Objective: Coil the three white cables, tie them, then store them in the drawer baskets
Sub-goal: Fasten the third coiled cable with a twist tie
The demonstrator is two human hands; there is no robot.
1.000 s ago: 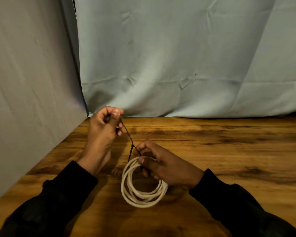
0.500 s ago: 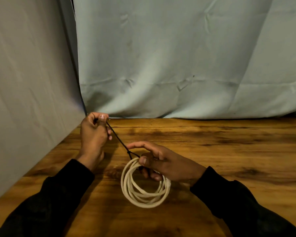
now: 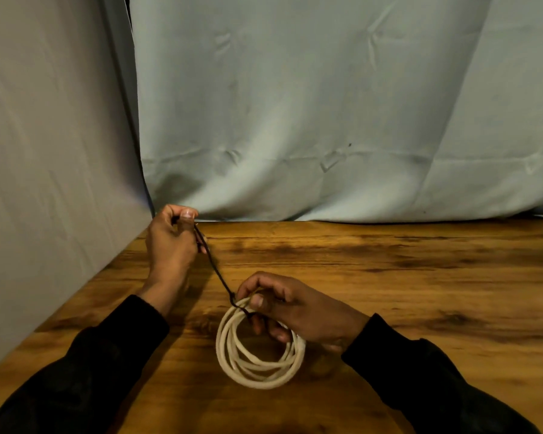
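Observation:
One white cable (image 3: 257,369), wound into a round coil, lies on the wooden table (image 3: 389,277) near the front centre. My right hand (image 3: 295,308) pinches the coil's top, thumb over the strands and fingers through the loop. A thin dark tie string (image 3: 215,267) runs taut from the coil's top up and left to my left hand (image 3: 173,239), which pinches its free end between thumb and fingers near the table's back left corner. The other two cables and the drawer baskets are out of view.
Pale cloth (image 3: 326,120) hangs along the table's back edge, and a grey cloth wall (image 3: 44,183) closes the left side. Bare wood stretches to the right of my hands.
My left hand has drawn the string's end farther back and left, pulling it taut. My right hand's fingers have curled back down onto the coil's top.

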